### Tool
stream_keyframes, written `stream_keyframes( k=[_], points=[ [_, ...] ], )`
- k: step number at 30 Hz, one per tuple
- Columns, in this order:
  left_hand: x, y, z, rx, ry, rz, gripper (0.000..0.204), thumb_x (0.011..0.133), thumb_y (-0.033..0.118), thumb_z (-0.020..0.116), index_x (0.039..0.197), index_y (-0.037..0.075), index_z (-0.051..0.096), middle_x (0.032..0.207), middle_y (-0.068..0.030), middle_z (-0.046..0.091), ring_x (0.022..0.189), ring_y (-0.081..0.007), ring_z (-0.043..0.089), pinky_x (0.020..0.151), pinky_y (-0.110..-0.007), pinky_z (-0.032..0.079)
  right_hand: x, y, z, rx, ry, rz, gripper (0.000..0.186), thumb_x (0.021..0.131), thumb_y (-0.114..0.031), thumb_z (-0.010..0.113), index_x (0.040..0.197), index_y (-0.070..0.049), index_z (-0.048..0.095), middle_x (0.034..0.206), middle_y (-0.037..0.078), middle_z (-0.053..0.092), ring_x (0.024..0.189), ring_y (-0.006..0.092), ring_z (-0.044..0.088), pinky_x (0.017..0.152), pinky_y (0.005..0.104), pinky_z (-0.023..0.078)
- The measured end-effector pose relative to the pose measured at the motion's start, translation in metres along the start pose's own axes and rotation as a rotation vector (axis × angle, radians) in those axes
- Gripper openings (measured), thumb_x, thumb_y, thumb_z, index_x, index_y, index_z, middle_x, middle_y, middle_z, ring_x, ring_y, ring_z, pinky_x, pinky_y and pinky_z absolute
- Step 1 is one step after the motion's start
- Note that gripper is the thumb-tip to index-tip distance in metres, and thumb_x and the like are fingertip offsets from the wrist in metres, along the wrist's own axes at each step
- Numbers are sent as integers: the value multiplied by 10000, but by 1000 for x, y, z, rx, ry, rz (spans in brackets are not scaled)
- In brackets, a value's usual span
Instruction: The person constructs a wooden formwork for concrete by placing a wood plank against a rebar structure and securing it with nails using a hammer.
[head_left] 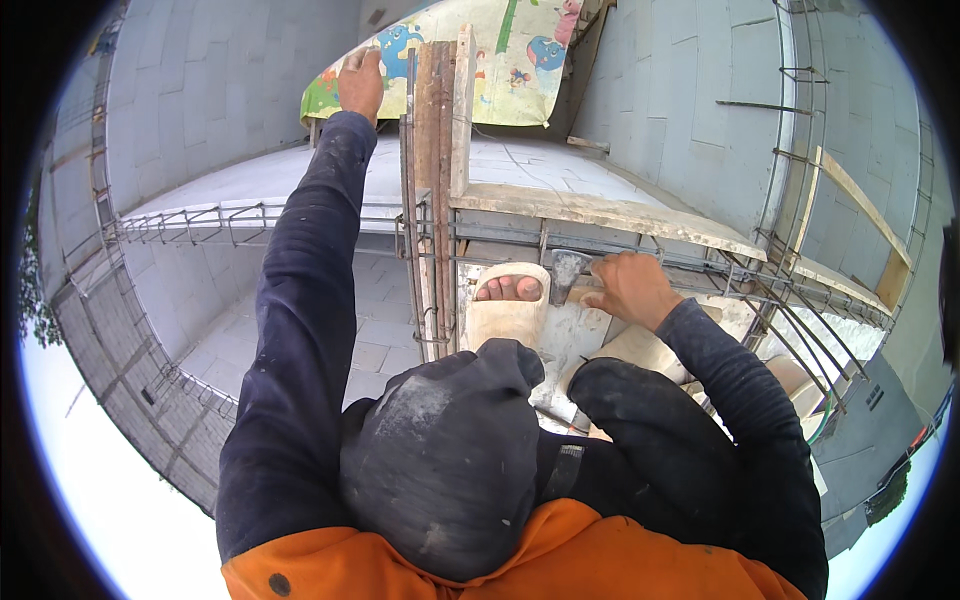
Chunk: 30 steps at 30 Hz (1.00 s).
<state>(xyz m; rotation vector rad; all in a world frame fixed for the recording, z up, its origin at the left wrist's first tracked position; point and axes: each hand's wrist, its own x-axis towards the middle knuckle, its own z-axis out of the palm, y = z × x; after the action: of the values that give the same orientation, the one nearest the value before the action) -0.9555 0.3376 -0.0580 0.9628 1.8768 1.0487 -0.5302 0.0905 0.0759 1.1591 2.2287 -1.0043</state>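
My left arm reaches far forward, and my left hand (pixel 361 88) is closed at the left side of a colourful printed sheet (pixel 535 70). Its fingers curl away from view, so what they grip is hidden. Just right of it stand upright wooden boards (pixel 435 130) with steel rods along them. Closer in, my right hand (pixel 637 290) is closed beside my sandalled foot, its fingertips at a tool with a grey wedge-shaped metal head (pixel 569 270). The tool's handle is mostly hidden. My foot in a pale sandal (pixel 507 310) rests just left of that tool.
Rebar cages (pixel 250 218) run across to the left, and loose steel bars (pixel 800 320) stick out at the right. A horizontal plank (pixel 610 212) lies ahead of my feet. Grey panel walls (pixel 660 90) surround deep gaps, including a recess (pixel 350 300) under my left arm.
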Motion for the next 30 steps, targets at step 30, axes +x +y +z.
stream_keyframes(
  k=[30],
  points=[
    [-74, -124, -17, 333, -670, -179, 448, 1049, 376, 533, 1314, 47, 684, 1260, -220, 720, 1107, -370, 713, 968, -425, 547, 10, -31, -15, -52, -99, 89, 508, 836, -524, 808, 1047, -63, 774, 947, 177, 766, 926, 378, 737, 790, 485, 573]
  ],
)
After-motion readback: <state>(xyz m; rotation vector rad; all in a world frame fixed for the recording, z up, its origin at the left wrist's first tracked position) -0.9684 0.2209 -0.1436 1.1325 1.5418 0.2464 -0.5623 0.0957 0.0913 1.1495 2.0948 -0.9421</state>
